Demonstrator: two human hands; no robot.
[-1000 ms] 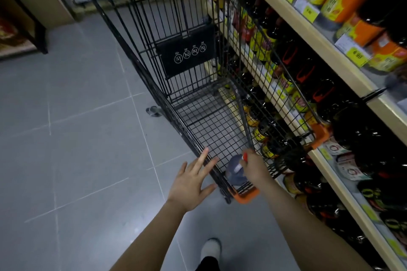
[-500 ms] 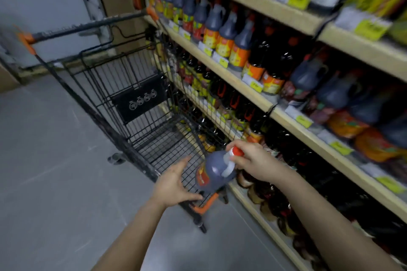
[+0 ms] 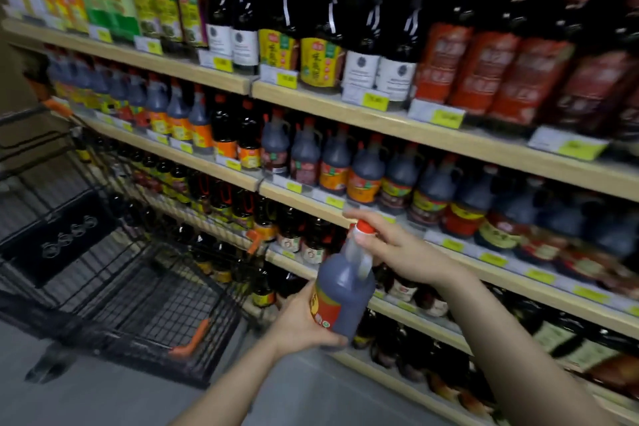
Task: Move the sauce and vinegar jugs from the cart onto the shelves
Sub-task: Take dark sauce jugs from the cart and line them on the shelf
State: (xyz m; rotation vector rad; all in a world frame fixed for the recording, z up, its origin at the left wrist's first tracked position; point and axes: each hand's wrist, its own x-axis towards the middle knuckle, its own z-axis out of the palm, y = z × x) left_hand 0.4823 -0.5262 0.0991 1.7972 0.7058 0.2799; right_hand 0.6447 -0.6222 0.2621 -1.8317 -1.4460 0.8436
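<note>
We hold one dark jug before the shelves: right grip closed around its neck, left grip cupping its base.

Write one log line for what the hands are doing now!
jug: held off shelf | right hand: gripping neck | left hand: under base | cart: looks empty

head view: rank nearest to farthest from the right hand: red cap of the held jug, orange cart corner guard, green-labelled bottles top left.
1. red cap of the jug: touching the right hand, at its fingers.
2. orange corner guard on the cart: lower left, beyond the left hand.
3. green-labelled bottles: top shelf, far upper left.
</note>
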